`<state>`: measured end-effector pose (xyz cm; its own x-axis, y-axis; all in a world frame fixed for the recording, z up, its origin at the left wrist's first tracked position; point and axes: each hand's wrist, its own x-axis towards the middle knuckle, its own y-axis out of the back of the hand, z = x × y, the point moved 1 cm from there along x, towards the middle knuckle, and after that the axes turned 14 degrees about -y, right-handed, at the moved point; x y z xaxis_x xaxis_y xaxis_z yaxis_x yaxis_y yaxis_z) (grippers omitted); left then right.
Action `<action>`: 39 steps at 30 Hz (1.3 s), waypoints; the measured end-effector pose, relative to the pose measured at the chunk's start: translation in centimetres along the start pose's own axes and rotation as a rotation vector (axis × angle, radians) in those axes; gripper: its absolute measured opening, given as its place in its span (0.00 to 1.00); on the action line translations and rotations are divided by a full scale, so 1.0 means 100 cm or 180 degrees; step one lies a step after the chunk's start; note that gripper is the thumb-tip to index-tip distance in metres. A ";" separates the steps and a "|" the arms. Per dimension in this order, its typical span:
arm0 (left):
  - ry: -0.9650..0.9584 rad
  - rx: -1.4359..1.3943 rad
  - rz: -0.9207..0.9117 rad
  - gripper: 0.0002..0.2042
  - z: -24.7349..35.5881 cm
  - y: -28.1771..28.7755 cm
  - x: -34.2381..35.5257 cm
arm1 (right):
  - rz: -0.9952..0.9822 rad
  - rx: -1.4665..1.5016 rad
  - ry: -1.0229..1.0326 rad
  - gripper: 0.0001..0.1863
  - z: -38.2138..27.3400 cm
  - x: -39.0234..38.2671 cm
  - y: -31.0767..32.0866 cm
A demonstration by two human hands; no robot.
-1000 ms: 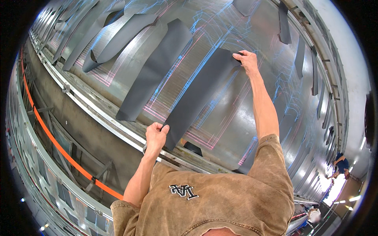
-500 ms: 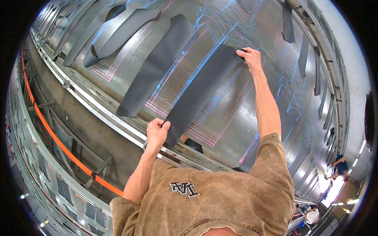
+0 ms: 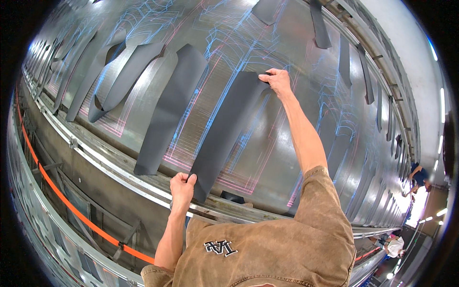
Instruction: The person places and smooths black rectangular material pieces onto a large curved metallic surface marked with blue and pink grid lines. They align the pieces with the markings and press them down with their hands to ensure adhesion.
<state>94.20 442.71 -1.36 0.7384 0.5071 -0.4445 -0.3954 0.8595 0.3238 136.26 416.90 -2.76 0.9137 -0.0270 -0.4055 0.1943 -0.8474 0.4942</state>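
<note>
A long dark grey sheet piece (image 3: 220,129) stretches over a shiny metal table (image 3: 263,153) covered in blue and pink drawn lines. My left hand (image 3: 183,184) pinches its lower left edge near the rail along the table's near side. My right hand (image 3: 278,79) grips its upper right corner between thumb and fingers. Just to the left lies another wide grey piece (image 3: 169,110), and farther left are curled grey pieces (image 3: 126,76). Fine blue lines show on the metal on both sides of the held piece.
A metal rail (image 3: 114,163) edges the table, beside a gap with framework and an orange bar (image 3: 81,215). More grey strips (image 3: 320,26) lie toward the far rail. Co-workers in dark clothing (image 3: 419,174) and a white top (image 3: 395,246) are at the right.
The whole scene has shifted as the head turned, the held piece sitting lower and farther left in view. Both hands keep their grip on the same piece.
</note>
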 end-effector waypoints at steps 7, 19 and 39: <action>-0.0042 -0.0069 -0.0009 0.10 -0.001 0.000 0.000 | 0.0101 -0.0082 -0.0003 0.12 0.004 -0.001 0.001; 0.0250 -0.0229 -0.0069 0.09 0.010 0.002 -0.002 | 0.0188 -0.0301 -0.0015 0.11 -0.007 -0.013 0.005; 0.0045 -0.0344 0.0005 0.09 0.007 0.001 -0.003 | 0.0209 -0.0308 0.0048 0.12 -0.004 -0.014 0.002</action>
<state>94.32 442.61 -0.64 0.7303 0.5086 -0.4561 -0.4536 0.8602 0.2329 135.17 416.97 -1.77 0.9308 -0.0722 -0.3584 0.1667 -0.7888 0.5916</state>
